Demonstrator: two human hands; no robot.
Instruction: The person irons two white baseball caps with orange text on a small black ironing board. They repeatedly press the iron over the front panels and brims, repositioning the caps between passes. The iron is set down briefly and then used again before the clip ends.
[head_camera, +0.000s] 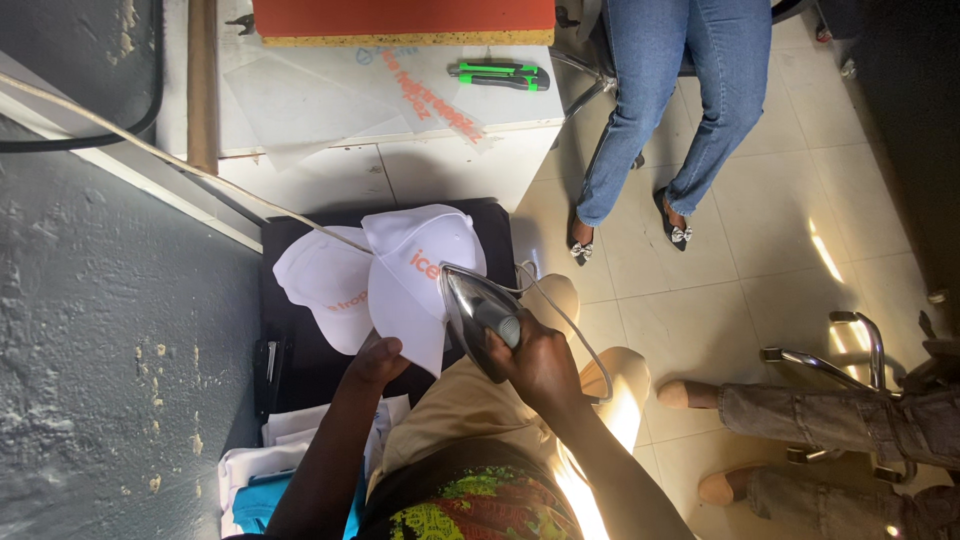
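My right hand (540, 358) grips the handle of a steel clothes iron (472, 312), whose tip presses on the front of a white cap (415, 270) with orange lettering. My left hand (378, 358) holds that cap from below, at the edge of its brim. A second white cap (318, 285) with orange print lies just to the left, partly under the first. Both caps rest on a black chair seat (490, 225). The iron's pale cord (150, 150) runs up and left across the wall.
A white table (300, 110) above carries transparent sheets, a green and black cutter (500, 75) and an orange board. One person in blue jeans (670, 90) sits at the top right, another person's legs (830, 420) show at right by a chrome chair. Folded white cloth (290, 440) lies at lower left.
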